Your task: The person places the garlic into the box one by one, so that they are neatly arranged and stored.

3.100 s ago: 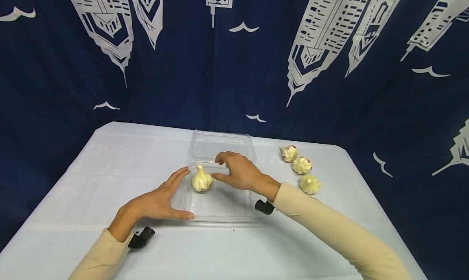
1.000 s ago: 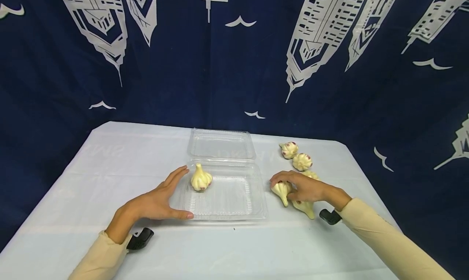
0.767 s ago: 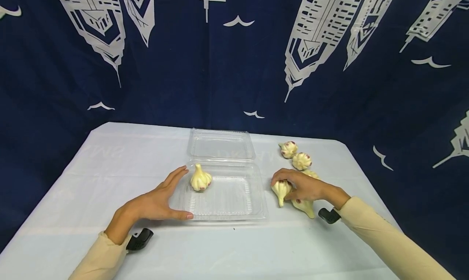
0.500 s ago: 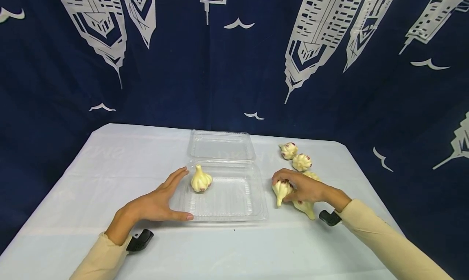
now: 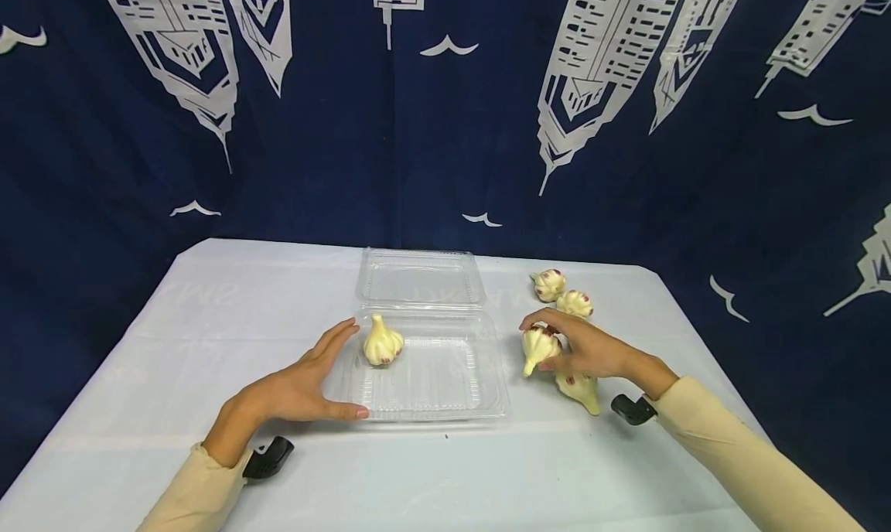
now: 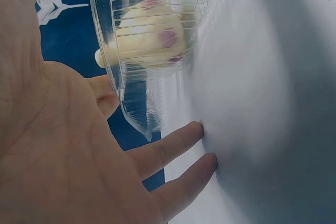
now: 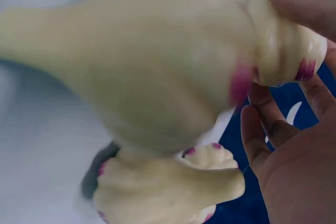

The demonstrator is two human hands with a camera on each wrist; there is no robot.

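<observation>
A dark blue cloth [image 5: 334, 145], printed with pale buildings and wave shapes, forms the backdrop. In front of it is the counter [image 5: 139, 393], white-surfaced. A clear container [image 5: 435, 377] lies open on it, its lid [image 5: 421, 281] laid back toward the cloth. The left hand [image 5: 299, 389] is open, fingers apart, at the container's left side, thumb at the near left corner; firm contact cannot be confirmed. The right hand [image 5: 592, 346], right of the container, grips a garlic bulb [image 5: 539, 346] between thumb and fingers, stem toward the near edge. A second bulb [image 5: 383, 342] sits inside the container near its left wall, stem upward. A third bulb [image 5: 579, 390] lies just on the near side of the right hand. A fourth bulb [image 5: 549, 284] and a fifth bulb [image 5: 575, 301] lie close together beyond it. A tiny dark speck [image 5: 446, 437] marks the counter before the container.
</observation>
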